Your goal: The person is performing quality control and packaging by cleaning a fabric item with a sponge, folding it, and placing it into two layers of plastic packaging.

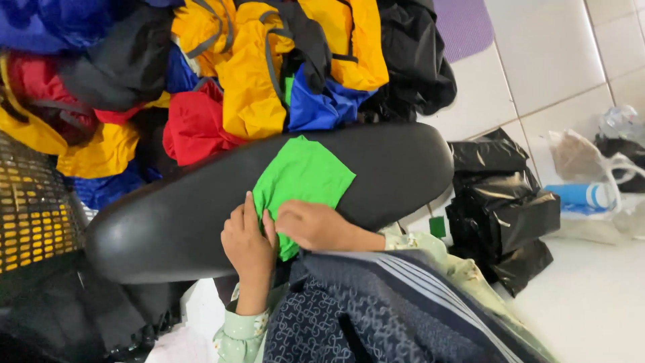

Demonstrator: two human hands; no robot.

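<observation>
A bright green piece of cloth lies flat over my black-clad thigh. My left hand grips the cloth's near left edge, fingers curled onto it. Just beside it, my right hand presses and pinches the near edge, where the fabric is folded under the fingers. The two hands almost touch. My pale green patterned sleeves show at the wrists, and a dark patterned garment covers my lap.
A heap of yellow, red, blue and black fabric items is piled beyond my leg. A yellow and black plastic crate stands at the left. Black plastic bags, a blue bottle and a purple mat lie on the white tiled floor.
</observation>
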